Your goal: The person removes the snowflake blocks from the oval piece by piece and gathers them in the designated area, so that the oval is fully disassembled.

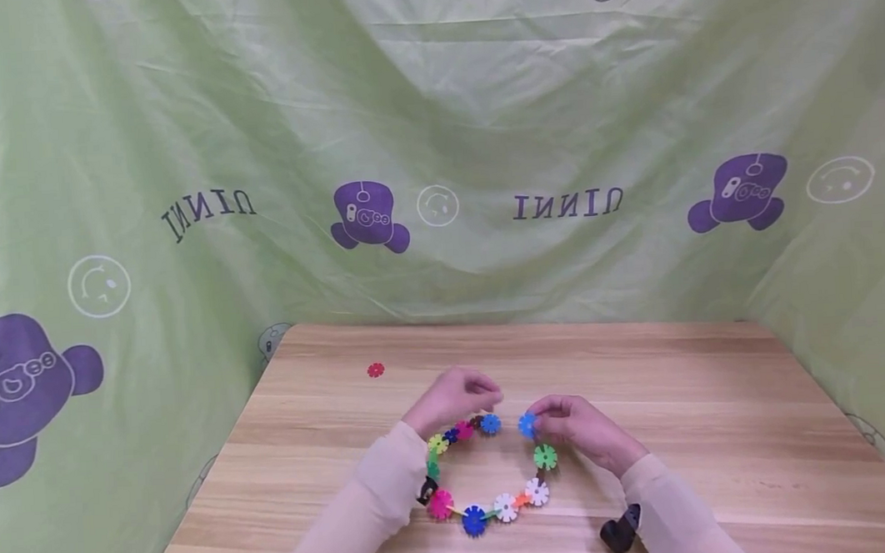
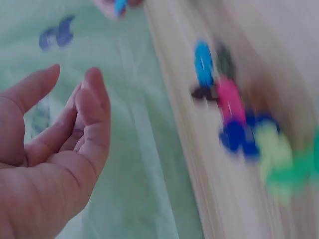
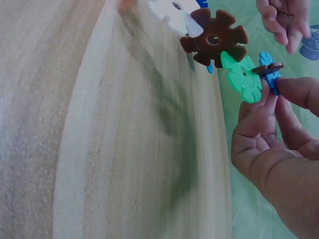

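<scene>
Snowflake-disc chain [image 1: 490, 474] lies curved on the table [image 1: 721, 429], light, stiff-pieced, loosely jointed. Right hand [image 1: 581, 429] pinches its blue end disc [image 1: 527, 425]; left hand [image 1: 452, 399] hovers relaxed, empty, beside the opposite end.

Ring of snowflake pieces on the table, 1 hand at each open end.

The chain of pieces [image 1: 490, 474] lies on the table [image 1: 721, 429] in a near-closed loop, its gap on the far side. The left hand [image 1: 452, 397] hovers over the loop's far left end; the right hand [image 1: 578, 426] pinches the far right end. 1 loose piece [image 1: 376, 369] lies well apart, behind and to the left. A cloth backdrop [image 1: 435, 143] hangs behind the table.
</scene>
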{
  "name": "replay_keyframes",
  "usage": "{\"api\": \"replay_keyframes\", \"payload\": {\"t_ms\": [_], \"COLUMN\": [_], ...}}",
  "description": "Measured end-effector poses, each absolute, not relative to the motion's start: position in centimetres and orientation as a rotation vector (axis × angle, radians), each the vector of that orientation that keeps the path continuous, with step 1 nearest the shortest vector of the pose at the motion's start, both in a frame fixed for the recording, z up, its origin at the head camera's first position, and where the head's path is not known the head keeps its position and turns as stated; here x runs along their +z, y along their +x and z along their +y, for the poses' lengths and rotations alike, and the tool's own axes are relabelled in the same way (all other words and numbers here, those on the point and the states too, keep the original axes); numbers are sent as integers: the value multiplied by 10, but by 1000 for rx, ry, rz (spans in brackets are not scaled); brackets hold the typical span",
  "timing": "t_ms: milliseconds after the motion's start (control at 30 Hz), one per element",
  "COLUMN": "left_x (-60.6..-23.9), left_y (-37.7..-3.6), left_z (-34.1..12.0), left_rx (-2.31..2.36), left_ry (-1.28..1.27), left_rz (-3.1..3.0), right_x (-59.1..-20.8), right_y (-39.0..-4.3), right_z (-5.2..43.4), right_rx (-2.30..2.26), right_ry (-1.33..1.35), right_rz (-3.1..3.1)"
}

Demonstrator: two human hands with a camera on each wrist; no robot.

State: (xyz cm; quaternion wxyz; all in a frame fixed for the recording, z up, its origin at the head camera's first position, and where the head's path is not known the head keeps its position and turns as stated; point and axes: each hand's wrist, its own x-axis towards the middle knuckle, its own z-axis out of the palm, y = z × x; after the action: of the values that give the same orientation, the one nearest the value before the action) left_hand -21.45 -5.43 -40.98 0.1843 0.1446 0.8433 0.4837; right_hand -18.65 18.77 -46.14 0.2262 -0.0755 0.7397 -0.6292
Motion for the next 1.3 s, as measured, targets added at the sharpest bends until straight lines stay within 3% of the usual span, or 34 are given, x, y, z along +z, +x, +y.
{"api": "replay_keyframes", "payload": {"t_ms": [233, 1300], "left_x": [-419, -441], "left_y": [-201, -205], "left_z": [-27, -21], "left_rx": [1325, 1499], "left_ry": [418, 367], "left_rz": [2342, 2234], "right_x": [-460, -456], "right_y": [-186, -182], "right_z": [187, 179], "right_rx": [-1735, -1626], "right_ry": [-228, -249], "right_rz": [2047, 2090]}}
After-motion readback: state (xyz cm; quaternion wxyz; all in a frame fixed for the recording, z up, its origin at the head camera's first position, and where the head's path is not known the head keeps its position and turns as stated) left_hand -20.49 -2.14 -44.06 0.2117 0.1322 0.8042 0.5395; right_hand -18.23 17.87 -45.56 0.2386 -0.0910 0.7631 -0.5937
